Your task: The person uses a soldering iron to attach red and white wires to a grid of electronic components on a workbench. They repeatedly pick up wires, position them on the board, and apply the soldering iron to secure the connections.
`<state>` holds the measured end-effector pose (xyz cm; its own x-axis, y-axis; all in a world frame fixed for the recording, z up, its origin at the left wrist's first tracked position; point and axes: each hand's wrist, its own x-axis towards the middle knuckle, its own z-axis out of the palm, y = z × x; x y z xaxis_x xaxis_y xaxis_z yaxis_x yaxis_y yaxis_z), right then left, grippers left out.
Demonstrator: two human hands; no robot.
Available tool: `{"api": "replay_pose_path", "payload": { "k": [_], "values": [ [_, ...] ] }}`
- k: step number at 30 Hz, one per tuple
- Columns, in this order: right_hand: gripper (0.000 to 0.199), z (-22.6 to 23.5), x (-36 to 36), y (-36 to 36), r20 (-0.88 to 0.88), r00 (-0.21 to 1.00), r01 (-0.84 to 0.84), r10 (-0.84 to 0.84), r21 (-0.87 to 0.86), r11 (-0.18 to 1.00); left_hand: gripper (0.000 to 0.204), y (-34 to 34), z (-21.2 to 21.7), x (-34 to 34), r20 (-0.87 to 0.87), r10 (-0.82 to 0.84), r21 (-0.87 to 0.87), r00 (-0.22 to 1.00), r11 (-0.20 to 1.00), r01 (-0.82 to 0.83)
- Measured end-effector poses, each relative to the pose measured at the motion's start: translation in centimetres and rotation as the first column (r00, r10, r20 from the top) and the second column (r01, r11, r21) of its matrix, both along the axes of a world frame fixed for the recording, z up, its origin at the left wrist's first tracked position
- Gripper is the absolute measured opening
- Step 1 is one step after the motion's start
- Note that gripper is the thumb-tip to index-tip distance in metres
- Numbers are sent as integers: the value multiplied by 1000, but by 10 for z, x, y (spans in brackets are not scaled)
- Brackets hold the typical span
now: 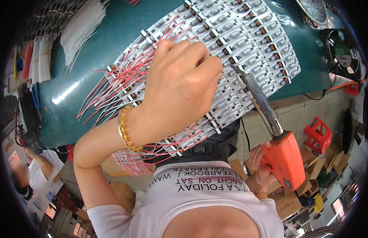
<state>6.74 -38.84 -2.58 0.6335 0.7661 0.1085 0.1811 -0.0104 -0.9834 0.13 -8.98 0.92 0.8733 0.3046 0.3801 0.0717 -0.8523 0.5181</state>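
Observation:
A large sheet of small white circuit boards (231, 59) lies in front of me, bearing rows of black-and-orange components. Over its middle is my left hand (182, 81), fingers curled and pinched together; what they hold, if anything, is hidden behind the hand. Red and white wires (116, 85) fan out from the boards on the left. My right hand (258, 163) grips the handle of an orange soldering gun (287, 160). The gun's long metal barrel slants up and left, and its tip is over the boards, just right of my left hand. Contact with a board cannot be made out.
The boards rest partly on a green table (69, 115). Bundles of white wires (82, 29) lie at the far left. A black fan (342, 53) and a round metal dish (314, 10) stand at the right. Beyond are a red stool (318, 135), cardboard boxes (287, 204) and a seated person (43, 168).

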Motion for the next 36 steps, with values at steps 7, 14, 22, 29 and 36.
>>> {"api": "replay_pose_path", "payload": {
  "k": [7, 14, 22, 29, 36],
  "values": [
    [70, -3, -4, 11, -235, 966, 143, -107, 141, 980, 14, 4, 8, -5, -28, 18, 76, 999, 997, -16],
    [65, 12, 9, 36, -283, 952, 173, -117, 179, 969, 13, 115, 18, 58, 52, 125, 554, 991, 822, -133],
    [62, 16, 7, 41, -260, 945, 238, -200, 123, 963, 9, 134, -11, 83, 78, 134, 529, 988, 835, -155],
    [64, 17, 6, 38, -265, 945, 235, -191, 142, 962, 10, 104, 36, 50, 8, 150, -78, 989, 986, -149],
    [73, 9, -5, 10, -189, 968, 179, -168, 43, 983, 8, 12, 32, -12, -156, 56, -168, 986, 982, -82]
  ]
}}
